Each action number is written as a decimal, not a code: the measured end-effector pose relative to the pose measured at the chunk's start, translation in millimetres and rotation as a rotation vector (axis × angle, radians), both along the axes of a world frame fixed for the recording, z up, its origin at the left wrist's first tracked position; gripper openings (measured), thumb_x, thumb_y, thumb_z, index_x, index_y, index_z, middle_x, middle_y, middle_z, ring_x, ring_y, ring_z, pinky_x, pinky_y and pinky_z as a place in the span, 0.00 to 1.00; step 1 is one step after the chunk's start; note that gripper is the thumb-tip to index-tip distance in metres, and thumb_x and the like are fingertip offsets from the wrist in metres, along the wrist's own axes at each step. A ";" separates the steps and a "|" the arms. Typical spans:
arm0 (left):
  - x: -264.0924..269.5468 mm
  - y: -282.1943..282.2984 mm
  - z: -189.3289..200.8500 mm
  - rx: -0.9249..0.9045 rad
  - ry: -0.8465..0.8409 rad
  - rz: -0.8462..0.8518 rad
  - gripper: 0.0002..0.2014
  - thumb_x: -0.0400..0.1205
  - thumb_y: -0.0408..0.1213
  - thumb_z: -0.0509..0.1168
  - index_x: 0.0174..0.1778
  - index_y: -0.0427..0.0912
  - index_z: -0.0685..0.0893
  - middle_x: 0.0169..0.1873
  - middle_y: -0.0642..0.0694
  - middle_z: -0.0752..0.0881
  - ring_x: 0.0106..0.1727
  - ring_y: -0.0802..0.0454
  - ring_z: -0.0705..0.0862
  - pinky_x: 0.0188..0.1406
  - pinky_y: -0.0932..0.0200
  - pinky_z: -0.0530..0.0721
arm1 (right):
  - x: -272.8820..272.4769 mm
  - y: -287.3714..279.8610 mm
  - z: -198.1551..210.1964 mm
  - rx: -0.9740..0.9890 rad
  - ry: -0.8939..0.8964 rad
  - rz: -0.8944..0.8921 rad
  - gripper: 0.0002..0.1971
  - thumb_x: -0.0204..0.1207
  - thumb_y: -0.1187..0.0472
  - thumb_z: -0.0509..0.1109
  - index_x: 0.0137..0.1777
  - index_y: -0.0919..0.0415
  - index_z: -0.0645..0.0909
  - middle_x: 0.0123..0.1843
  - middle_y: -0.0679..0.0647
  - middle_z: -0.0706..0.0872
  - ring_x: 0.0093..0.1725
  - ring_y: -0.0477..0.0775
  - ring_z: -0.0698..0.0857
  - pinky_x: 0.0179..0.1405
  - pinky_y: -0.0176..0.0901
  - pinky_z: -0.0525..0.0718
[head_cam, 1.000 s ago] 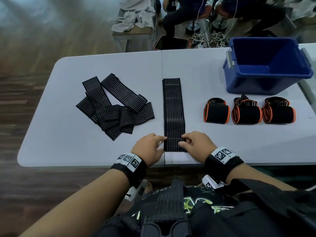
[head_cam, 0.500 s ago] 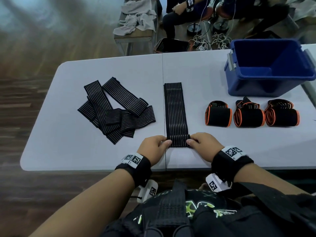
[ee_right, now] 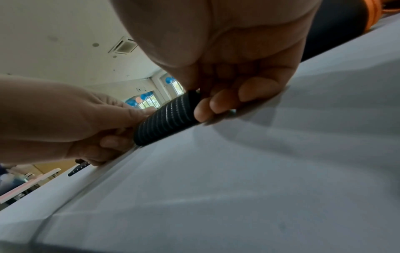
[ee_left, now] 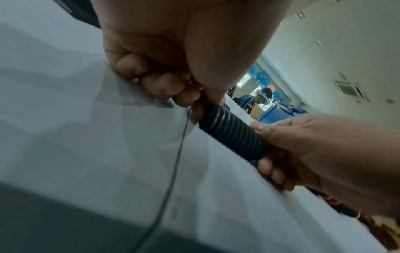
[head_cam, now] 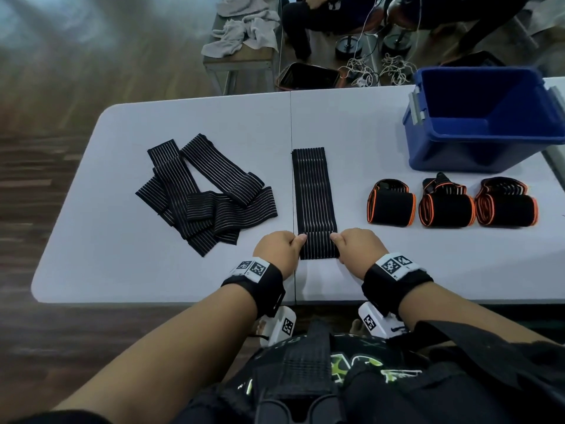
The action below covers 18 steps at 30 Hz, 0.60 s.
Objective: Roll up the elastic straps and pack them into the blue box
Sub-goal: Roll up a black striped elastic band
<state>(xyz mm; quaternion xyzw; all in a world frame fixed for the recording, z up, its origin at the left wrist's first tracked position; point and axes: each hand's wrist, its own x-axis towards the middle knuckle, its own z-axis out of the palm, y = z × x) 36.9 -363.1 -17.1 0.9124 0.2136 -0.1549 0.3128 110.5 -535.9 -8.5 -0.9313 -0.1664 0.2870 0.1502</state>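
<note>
A black striped elastic strap (head_cam: 313,197) lies lengthwise at the table's middle, its near end wound into a small roll (ee_left: 232,135) (ee_right: 166,118). My left hand (head_cam: 279,249) (ee_left: 190,101) pinches the roll's left end with curled fingers, and my right hand (head_cam: 359,247) (ee_right: 216,102) pinches its right end. A heap of loose black striped straps (head_cam: 204,197) lies to the left. Three black rolls with orange edges (head_cam: 449,206) sit in a row at the right. Behind them stands the blue box (head_cam: 489,154), nothing showing inside.
The white folding table (head_cam: 122,255) has a seam down its middle, right under the strap. Beyond the far edge stand a bench with grey towels (head_cam: 241,32), cables on the floor and seated people. The table's near edge runs just behind my wrists.
The near end of the strap has been turned over into a small roll, and both hands have shifted from its front edge to the roll's two ends. The flat part looks shorter.
</note>
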 end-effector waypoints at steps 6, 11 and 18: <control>5.8 4.0 3.4 0.077 -0.107 -0.009 0.13 0.83 0.55 0.67 0.45 0.49 0.78 0.35 0.52 0.86 0.39 0.53 0.84 0.40 0.53 0.83 | 5.0 3.6 1.7 0.006 -0.015 -0.077 0.17 0.86 0.48 0.61 0.49 0.63 0.80 0.45 0.59 0.85 0.49 0.63 0.86 0.43 0.48 0.79; 8.0 1.8 11.1 0.177 -0.183 -0.217 0.11 0.87 0.47 0.64 0.50 0.46 0.87 0.41 0.48 0.89 0.45 0.48 0.85 0.48 0.51 0.84 | 1.0 2.2 4.6 0.156 -0.094 -0.076 0.06 0.83 0.56 0.67 0.53 0.58 0.79 0.48 0.58 0.87 0.49 0.59 0.84 0.50 0.50 0.83; -2.3 11.7 3.1 0.153 -0.205 -0.371 0.21 0.81 0.28 0.63 0.69 0.45 0.86 0.60 0.52 0.82 0.59 0.50 0.82 0.60 0.53 0.85 | 1.5 -7.2 3.7 0.151 -0.040 0.033 0.16 0.79 0.65 0.63 0.66 0.59 0.81 0.53 0.55 0.87 0.53 0.55 0.84 0.57 0.46 0.83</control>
